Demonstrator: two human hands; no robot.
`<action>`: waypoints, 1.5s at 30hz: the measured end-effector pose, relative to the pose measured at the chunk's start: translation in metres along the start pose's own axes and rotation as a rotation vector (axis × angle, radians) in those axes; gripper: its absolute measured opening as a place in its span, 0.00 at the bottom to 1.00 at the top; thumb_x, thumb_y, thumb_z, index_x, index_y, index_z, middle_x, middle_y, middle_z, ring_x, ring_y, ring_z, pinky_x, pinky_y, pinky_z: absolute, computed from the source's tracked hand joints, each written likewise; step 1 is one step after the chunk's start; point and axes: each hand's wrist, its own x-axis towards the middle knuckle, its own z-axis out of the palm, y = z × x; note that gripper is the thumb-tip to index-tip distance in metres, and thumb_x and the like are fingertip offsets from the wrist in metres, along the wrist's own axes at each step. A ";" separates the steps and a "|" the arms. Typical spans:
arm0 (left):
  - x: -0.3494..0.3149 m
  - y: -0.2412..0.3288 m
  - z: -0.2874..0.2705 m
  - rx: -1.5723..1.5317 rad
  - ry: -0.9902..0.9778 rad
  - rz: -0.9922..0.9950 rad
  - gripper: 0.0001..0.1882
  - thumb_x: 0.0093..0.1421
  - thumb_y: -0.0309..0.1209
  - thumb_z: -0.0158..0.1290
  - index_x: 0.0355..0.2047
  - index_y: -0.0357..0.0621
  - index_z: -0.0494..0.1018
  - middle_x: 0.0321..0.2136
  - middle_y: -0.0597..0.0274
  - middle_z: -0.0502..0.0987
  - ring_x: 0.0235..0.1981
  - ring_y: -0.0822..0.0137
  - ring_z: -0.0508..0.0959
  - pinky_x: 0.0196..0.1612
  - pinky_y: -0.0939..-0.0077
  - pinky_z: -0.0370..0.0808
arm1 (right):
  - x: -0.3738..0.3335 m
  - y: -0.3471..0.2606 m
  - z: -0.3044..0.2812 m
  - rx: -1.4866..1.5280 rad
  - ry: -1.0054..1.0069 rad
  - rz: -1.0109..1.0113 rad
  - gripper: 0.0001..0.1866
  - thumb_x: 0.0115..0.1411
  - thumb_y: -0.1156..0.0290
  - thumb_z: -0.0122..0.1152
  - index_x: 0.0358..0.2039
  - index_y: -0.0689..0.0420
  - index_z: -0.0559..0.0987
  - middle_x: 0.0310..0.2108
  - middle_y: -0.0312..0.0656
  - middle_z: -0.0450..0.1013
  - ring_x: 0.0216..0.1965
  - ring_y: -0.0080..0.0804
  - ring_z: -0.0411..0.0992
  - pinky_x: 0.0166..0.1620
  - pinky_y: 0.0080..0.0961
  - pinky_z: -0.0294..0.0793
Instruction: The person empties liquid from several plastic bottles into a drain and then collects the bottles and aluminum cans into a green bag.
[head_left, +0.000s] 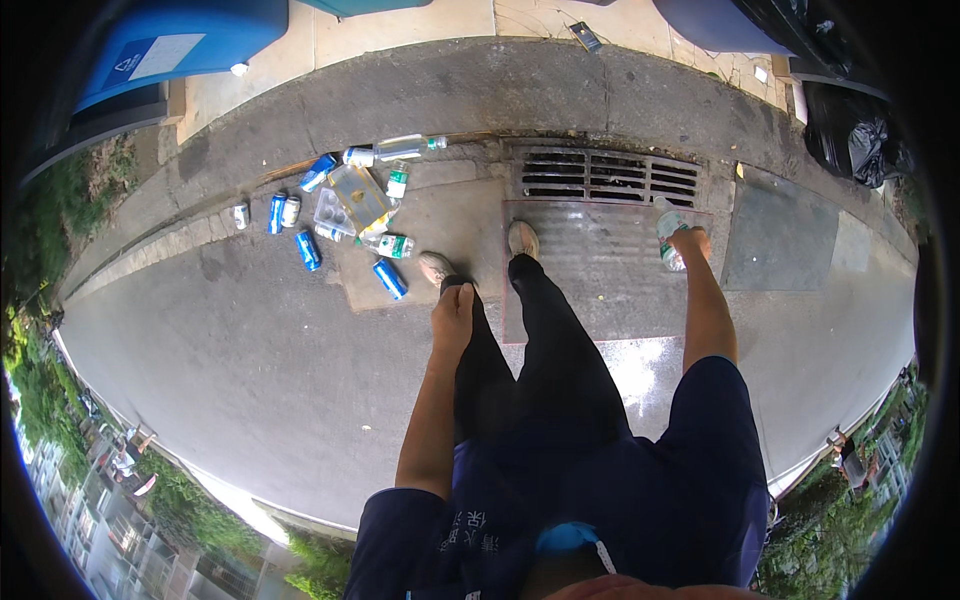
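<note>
My right hand [690,244] is wrapped round a clear plastic bottle [670,225] with a green and white label, held out to the right near a drain grate. My left hand [453,318] is closed in front of my left leg, with nothing visible in it. On the ground ahead and to the left lie several blue and white cans, such as the can [390,280] by my left shoe. Among them are a green-labelled bottle [395,246], another clear bottle [400,148], a clear plastic tray [333,213] and a flat tan box [360,197].
A slotted metal drain grate [610,175] is set in the pavement ahead. At the far left stands a blue bin [190,50]; black rubbish bags [850,130] rest at the far right. A small dark packet [586,37] lies on the pale paving beyond the curb.
</note>
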 end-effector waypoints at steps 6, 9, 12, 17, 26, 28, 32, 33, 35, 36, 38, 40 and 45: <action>-0.017 0.019 -0.026 0.079 0.149 0.100 0.18 0.62 0.41 0.45 0.31 0.35 0.72 0.26 0.44 0.75 0.30 0.48 0.75 0.33 0.63 0.71 | -0.010 0.012 -0.045 0.055 -0.226 -0.018 0.31 0.35 0.60 0.73 0.42 0.56 0.77 0.44 0.45 0.73 0.44 0.38 0.73 0.43 0.31 0.74; -0.009 0.016 -0.024 -0.023 0.178 0.118 0.18 0.61 0.40 0.46 0.32 0.35 0.73 0.27 0.43 0.75 0.31 0.46 0.75 0.35 0.62 0.71 | 0.040 0.042 -0.022 0.210 -0.097 0.167 0.29 0.36 0.61 0.72 0.37 0.65 0.77 0.37 0.50 0.75 0.35 0.39 0.76 0.36 0.35 0.76; -0.020 0.018 -0.057 0.038 0.320 0.201 0.17 0.59 0.41 0.47 0.33 0.36 0.74 0.31 0.43 0.75 0.35 0.45 0.75 0.39 0.60 0.71 | -0.014 0.052 -0.030 0.829 -0.421 -0.058 0.22 0.42 0.68 0.66 0.38 0.64 0.75 0.27 0.44 0.71 0.24 0.38 0.71 0.24 0.35 0.70; -0.025 0.045 -0.076 0.039 0.285 0.157 0.17 0.56 0.42 0.50 0.36 0.41 0.74 0.34 0.44 0.75 0.39 0.46 0.74 0.44 0.58 0.70 | -0.007 0.089 -0.029 0.762 -0.245 0.036 0.21 0.42 0.75 0.66 0.39 0.67 0.75 0.38 0.49 0.72 0.31 0.43 0.74 0.25 0.37 0.76; -0.030 0.071 -0.077 -0.713 0.166 -0.080 0.13 0.57 0.36 0.55 0.37 0.39 0.72 0.25 0.66 0.72 0.24 0.73 0.71 0.27 0.79 0.70 | -0.020 0.055 -0.020 0.813 -0.410 -0.263 0.19 0.47 0.59 0.68 0.36 0.57 0.75 0.28 0.34 0.73 0.24 0.29 0.70 0.25 0.30 0.69; -0.026 0.077 -0.086 -0.719 0.147 -0.105 0.13 0.56 0.37 0.56 0.36 0.41 0.73 0.24 0.67 0.72 0.22 0.76 0.70 0.24 0.81 0.68 | -0.069 0.031 -0.030 0.977 -0.509 -0.440 0.17 0.49 0.66 0.67 0.39 0.58 0.76 0.29 0.34 0.73 0.25 0.26 0.70 0.27 0.24 0.68; -0.012 0.110 -0.090 -0.686 0.112 -0.043 0.18 0.56 0.42 0.56 0.34 0.38 0.73 0.23 0.67 0.72 0.21 0.76 0.69 0.23 0.81 0.68 | -0.115 -0.009 -0.048 0.899 -0.451 -0.789 0.16 0.48 0.69 0.67 0.39 0.59 0.78 0.31 0.35 0.75 0.28 0.24 0.71 0.34 0.23 0.69; -0.010 0.120 -0.095 -0.689 0.093 -0.022 0.19 0.57 0.43 0.55 0.33 0.37 0.73 0.22 0.67 0.72 0.21 0.76 0.69 0.23 0.82 0.68 | -0.118 -0.019 -0.047 0.963 -0.478 -0.895 0.18 0.49 0.70 0.66 0.40 0.60 0.77 0.32 0.35 0.75 0.31 0.24 0.72 0.38 0.23 0.69; -0.004 0.128 -0.098 -0.703 0.039 -0.004 0.20 0.57 0.45 0.55 0.32 0.36 0.73 0.22 0.66 0.72 0.21 0.77 0.69 0.23 0.82 0.68 | -0.174 -0.038 -0.070 0.941 -0.597 -1.083 0.16 0.49 0.71 0.65 0.39 0.62 0.78 0.32 0.36 0.76 0.32 0.22 0.71 0.40 0.23 0.69; -0.003 0.135 -0.102 -0.691 0.010 0.029 0.21 0.57 0.46 0.54 0.31 0.36 0.73 0.21 0.65 0.72 0.21 0.77 0.69 0.23 0.83 0.68 | -0.190 -0.047 -0.079 0.845 -0.549 -1.195 0.14 0.48 0.72 0.65 0.37 0.63 0.78 0.31 0.35 0.75 0.31 0.21 0.70 0.39 0.22 0.69; -0.004 0.140 -0.108 -0.739 -0.006 0.026 0.22 0.57 0.48 0.53 0.31 0.36 0.73 0.21 0.65 0.72 0.18 0.78 0.68 0.20 0.84 0.68 | -0.229 -0.059 -0.097 0.835 -0.634 -1.289 0.12 0.49 0.74 0.65 0.35 0.63 0.78 0.29 0.34 0.75 0.30 0.20 0.70 0.37 0.19 0.68; -0.002 0.143 -0.112 -0.778 -0.007 0.008 0.23 0.58 0.48 0.52 0.32 0.36 0.74 0.20 0.65 0.72 0.16 0.78 0.67 0.18 0.84 0.67 | -0.244 -0.072 -0.094 0.837 -0.675 -1.364 0.13 0.45 0.74 0.67 0.32 0.63 0.78 0.28 0.36 0.76 0.28 0.21 0.71 0.34 0.21 0.70; -0.022 0.121 -0.129 -0.794 0.000 0.012 0.27 0.53 0.53 0.54 0.30 0.37 0.74 0.22 0.64 0.74 0.18 0.78 0.68 0.22 0.82 0.70 | -0.284 -0.072 -0.110 0.570 -0.324 -1.689 0.16 0.43 0.64 0.68 0.26 0.63 0.74 0.19 0.43 0.71 0.22 0.30 0.67 0.28 0.29 0.66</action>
